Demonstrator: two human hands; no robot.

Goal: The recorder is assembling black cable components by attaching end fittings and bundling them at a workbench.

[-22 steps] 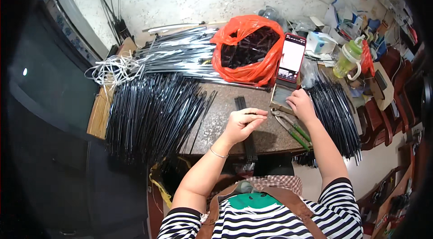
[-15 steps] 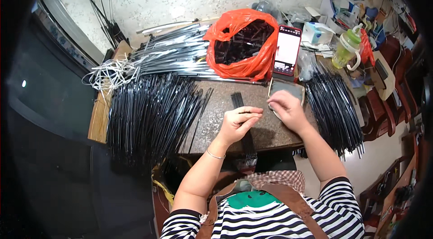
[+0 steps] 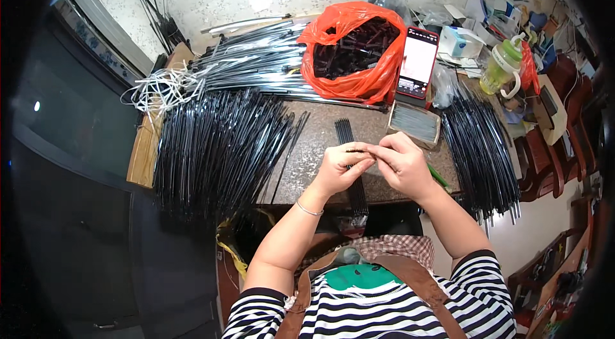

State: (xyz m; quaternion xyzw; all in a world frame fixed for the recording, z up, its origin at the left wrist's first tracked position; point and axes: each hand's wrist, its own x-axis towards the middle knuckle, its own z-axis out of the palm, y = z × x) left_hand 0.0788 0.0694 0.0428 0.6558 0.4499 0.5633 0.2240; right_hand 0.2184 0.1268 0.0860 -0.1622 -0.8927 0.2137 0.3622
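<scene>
My left hand (image 3: 343, 165) is closed in a pinch above the table, over a small row of thin black rods (image 3: 344, 131). The fingertips of my right hand (image 3: 406, 169), also pinched, meet those of the left. Whatever lies between them is hidden or too small to make out. The black rods run side by side under the left hand, and their lower ends (image 3: 359, 201) reach the table's near edge. Just beyond my right hand stands a small open box (image 3: 416, 122) filled with thin pale strips. A green object (image 3: 438, 176) is partly covered by that hand.
Large heaps of black rods lie at left (image 3: 218, 153) and right (image 3: 482, 153). Behind are silvery strips (image 3: 250, 70), white cord (image 3: 163, 89), a red plastic bag (image 3: 330, 86) of dark small parts, a lit phone (image 3: 418, 64) and a green-lidded bottle (image 3: 500, 70).
My right hand has moved from near the box to meet my left fingertips. The box and the green object now show more. The view has shifted slightly.
</scene>
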